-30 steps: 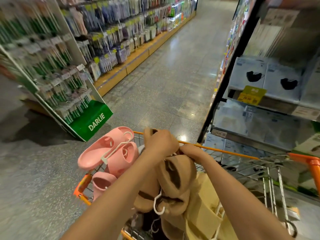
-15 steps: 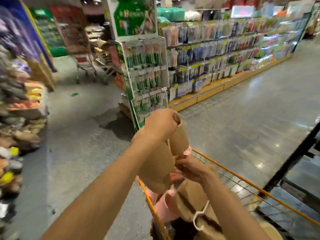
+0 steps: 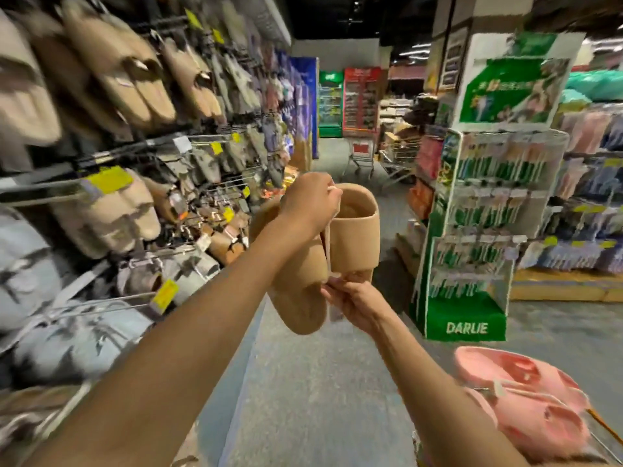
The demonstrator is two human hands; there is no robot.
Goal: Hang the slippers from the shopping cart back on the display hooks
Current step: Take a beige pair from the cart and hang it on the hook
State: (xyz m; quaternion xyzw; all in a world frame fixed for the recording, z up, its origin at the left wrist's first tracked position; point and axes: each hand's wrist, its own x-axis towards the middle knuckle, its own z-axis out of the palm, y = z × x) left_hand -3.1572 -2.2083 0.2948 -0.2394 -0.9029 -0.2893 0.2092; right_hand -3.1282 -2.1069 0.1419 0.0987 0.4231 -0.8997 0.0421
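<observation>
Reading "DARLIE", green stand (image 3: pixel 467 326) beside held tan slippers (image 3: pixel 354 237).

A speckled grey floor (image 3: pixel 303 382) ran down the aisle toward a green DARLIE stand (image 3: pixel 472 230) and stocked shelving (image 3: pixel 590 197) under a dark ceiling (image 3: pixel 337 18).

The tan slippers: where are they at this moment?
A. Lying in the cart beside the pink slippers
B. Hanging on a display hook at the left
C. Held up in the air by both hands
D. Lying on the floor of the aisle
C: the left hand grips the top of the tan slippers and the right hand pinches their lower end, apart from the display hooks and the pink slippers.
</observation>
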